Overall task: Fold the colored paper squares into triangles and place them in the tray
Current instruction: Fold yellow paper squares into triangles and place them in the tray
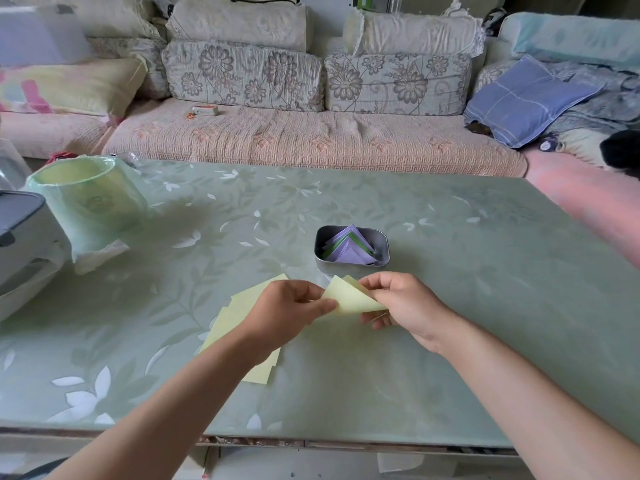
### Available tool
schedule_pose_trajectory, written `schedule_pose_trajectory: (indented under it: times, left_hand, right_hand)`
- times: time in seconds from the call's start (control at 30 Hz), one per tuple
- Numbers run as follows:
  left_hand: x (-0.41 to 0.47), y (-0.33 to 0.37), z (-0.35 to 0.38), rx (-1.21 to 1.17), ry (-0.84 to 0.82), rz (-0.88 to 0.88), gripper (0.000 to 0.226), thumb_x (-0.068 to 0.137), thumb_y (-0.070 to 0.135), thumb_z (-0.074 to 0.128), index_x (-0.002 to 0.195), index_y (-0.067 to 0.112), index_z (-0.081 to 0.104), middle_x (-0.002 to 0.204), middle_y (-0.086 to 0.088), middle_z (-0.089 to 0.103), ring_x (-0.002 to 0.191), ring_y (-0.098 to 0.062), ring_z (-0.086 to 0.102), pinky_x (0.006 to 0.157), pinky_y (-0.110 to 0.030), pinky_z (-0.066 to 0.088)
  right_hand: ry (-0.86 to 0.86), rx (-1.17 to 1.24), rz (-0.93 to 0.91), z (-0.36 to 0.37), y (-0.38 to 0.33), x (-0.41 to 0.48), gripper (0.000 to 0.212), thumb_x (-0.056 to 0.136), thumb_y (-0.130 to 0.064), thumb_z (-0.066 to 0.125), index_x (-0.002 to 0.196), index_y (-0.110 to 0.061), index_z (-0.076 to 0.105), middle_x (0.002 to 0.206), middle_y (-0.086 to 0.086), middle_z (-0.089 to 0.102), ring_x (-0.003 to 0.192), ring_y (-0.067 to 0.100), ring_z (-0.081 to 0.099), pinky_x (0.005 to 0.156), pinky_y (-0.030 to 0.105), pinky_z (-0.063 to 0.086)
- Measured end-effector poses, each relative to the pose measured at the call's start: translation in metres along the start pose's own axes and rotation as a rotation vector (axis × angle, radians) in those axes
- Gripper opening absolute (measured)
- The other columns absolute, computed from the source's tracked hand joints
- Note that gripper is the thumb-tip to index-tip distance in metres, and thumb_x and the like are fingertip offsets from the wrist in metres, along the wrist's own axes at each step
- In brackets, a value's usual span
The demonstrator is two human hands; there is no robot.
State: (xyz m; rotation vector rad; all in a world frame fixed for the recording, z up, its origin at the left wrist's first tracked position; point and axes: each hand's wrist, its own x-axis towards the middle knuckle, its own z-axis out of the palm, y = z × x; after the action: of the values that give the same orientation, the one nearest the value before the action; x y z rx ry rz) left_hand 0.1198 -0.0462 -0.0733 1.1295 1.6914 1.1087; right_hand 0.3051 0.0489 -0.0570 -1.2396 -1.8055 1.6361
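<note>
A pale yellow paper square [349,297] is bent over on itself and held just above the table between both hands. My left hand [287,311] pinches its left corner. My right hand [401,303] pinches its right side, fingers curled over the top edge. Under my left forearm lies a loose stack of yellow paper squares [239,315], partly hidden. Just beyond the hands stands a small metal tray [382,242] holding several folded purple and green triangles [349,249].
A green-lined bin [86,206] and a grey-and-white appliance [20,244] stand at the table's left. A sofa with cushions runs behind the table [485,289], which has a glossy green floral cover. The table's front edge is close to me.
</note>
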Motion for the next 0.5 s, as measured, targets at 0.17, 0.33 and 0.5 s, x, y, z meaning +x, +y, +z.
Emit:
schedule_pose_trajectory:
  times: [0.17,0.33,0.5]
  left_hand:
    - [0.0,0.002,0.004,-0.01,0.028,-0.012,0.01,0.083,0.03,0.078,0.081,0.022,0.075,0.066,0.013,0.063,0.06,-0.008,0.049,0.056,-0.014,0.038]
    - [-0.001,0.004,0.007,-0.046,0.036,0.074,0.016,0.085,0.019,0.077,0.096,0.018,0.066,0.077,0.011,0.069,0.063,-0.009,0.056,0.054,-0.015,0.04]
    - [-0.002,0.005,0.011,-0.027,0.008,0.092,0.021,0.087,0.016,0.075,0.104,0.025,0.067,0.085,0.005,0.076,0.072,-0.012,0.069,0.066,-0.025,0.052]
  right_hand:
    - [-0.01,-0.087,-0.04,0.001,-0.009,-0.007,0.027,0.095,-0.036,0.065,0.1,-0.01,0.072,0.083,0.0,0.073,0.067,0.013,0.07,0.059,0.022,0.046]
    - [0.021,-0.09,-0.115,0.004,-0.008,-0.006,0.004,0.088,-0.009,0.074,0.089,-0.012,0.073,0.071,-0.006,0.071,0.055,0.0,0.061,0.05,0.009,0.042]
    - [-0.001,-0.119,-0.136,0.005,-0.008,-0.004,0.017,0.083,-0.004,0.077,0.096,-0.014,0.075,0.073,-0.01,0.073,0.06,-0.002,0.061,0.056,0.007,0.042]
